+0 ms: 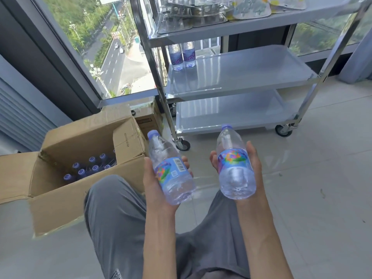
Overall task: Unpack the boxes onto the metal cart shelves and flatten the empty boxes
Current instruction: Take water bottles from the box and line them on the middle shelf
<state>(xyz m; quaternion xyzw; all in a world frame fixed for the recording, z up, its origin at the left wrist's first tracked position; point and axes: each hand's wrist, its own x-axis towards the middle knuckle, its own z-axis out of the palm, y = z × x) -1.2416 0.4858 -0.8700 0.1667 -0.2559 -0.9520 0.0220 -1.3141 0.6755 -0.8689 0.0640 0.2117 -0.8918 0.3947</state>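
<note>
My left hand [153,184] grips a clear water bottle [171,170] with a purple cap and a colourful label. My right hand [255,170] holds a second water bottle [234,166] of the same kind. Both bottles are tilted with caps pointing away from me, in front of the metal cart [237,77]. Two bottles [182,55] stand at the back left of the cart's middle shelf. To my left an open cardboard box [66,190] sits on the floor with several purple-capped bottles [90,168] inside.
The cart's top shelf [261,23] carries metal trays and patterned cloth items; its bottom shelf [231,113] is bare. A second cardboard box [149,117] stands behind the open one by the window. My grey-trousered knees are below my hands. Tiled floor spreads to the right.
</note>
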